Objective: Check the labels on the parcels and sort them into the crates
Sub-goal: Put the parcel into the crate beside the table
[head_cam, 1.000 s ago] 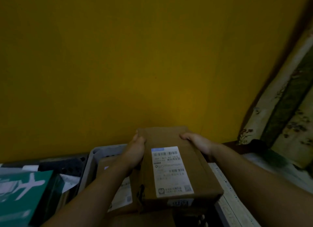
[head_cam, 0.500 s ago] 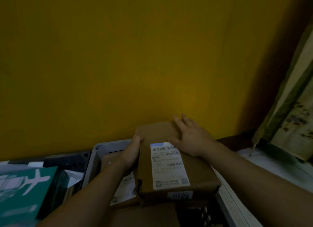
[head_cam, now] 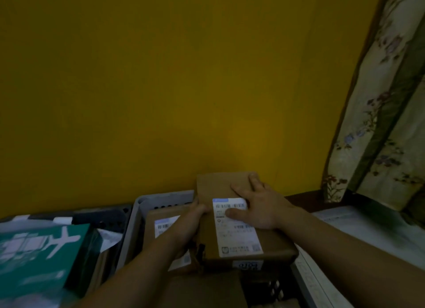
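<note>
A brown cardboard parcel with a white shipping label lies over the right side of a grey crate. My left hand grips the parcel's left edge. Spread flat on top of it, my right hand has its thumb on the label and fingers toward the far corner. A second labelled brown parcel lies lower in the same crate, partly hidden by my left arm.
A dark crate at the left holds a green box and white packets. A yellow wall stands close behind the crates. A flowered curtain hangs at the right above a pale surface.
My right hand moved from the parcel's far right corner onto its top and slid back over the label. The parcel sank a little toward the crate. My view shifted right.
</note>
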Demonstrator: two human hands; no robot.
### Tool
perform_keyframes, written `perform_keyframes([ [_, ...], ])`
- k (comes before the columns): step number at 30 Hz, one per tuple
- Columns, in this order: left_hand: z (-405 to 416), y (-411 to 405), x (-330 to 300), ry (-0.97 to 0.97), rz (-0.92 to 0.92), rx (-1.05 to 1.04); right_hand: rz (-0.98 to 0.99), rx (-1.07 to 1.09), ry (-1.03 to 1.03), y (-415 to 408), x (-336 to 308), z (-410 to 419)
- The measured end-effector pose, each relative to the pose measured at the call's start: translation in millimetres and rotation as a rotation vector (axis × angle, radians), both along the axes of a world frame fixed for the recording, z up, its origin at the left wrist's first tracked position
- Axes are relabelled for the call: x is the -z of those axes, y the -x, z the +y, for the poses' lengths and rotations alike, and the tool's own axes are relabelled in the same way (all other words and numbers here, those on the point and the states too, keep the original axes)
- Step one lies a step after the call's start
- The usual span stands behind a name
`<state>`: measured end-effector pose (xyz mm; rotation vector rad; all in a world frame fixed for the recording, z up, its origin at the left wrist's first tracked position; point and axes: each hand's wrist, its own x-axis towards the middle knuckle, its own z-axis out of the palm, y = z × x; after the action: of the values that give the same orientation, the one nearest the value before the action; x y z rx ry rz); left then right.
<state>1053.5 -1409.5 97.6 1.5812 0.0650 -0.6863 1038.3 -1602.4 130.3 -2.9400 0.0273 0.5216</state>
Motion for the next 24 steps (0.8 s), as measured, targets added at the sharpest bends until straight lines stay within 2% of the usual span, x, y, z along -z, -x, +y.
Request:
perform_keyframes([
  [3,-0.7,2.5,-2.7,0.017,-0.010,0.007,0.023,0.010,0.016,0.8,-11.3,-1.5],
  [5,0.5,1.3,-0.5,0.037,0.015,-0.008,-0.008,-0.010,0.098,-1.1,-15.9,9.4],
  [7,8.3,0.4,0.9,0.014,0.030,0.015,-0.112,-0.107,0.180,-2.8,-17.0,33.2],
  [10,30.1,-7.7,12.2,-0.057,0.022,0.040,-0.126,-0.313,0.094,-5.2,-17.4,72.4],
  [11,36.6,-10.9,16.8,-0.136,-0.049,0.047,-0.095,-0.354,0.086,-7.6,-18.0,79.2],
  [13,49.1,-20.8,28.3,-0.432,-0.304,0.167,-0.040,-0.397,0.127,-13.0,-21.6,83.5],
  [15,61.6,-26.1,38.3,-0.769,-0.522,0.503,0.001,-0.441,0.200,-17.4,-23.3,86.6],
  [17,71.2,-27.5,45.6,-1.059,-0.562,0.771,0.042,-0.518,0.331,-18.2,-25.6,93.2],
  [19,78.5,-24.8,55.2,-1.187,-0.568,0.864,0.102,-0.577,0.464,-20.8,-25.2,105.8],
  [21,80.0,-19.9,63.4,-1.219,-0.645,0.880,0.127,-0.572,0.514,-24.5,-22.2,112.5],
  [24,83.8,-18.7,72.5,-1.230,-0.672,0.873,0.105,-0.571,0.433,-20.9,-20.4,112.4],
])
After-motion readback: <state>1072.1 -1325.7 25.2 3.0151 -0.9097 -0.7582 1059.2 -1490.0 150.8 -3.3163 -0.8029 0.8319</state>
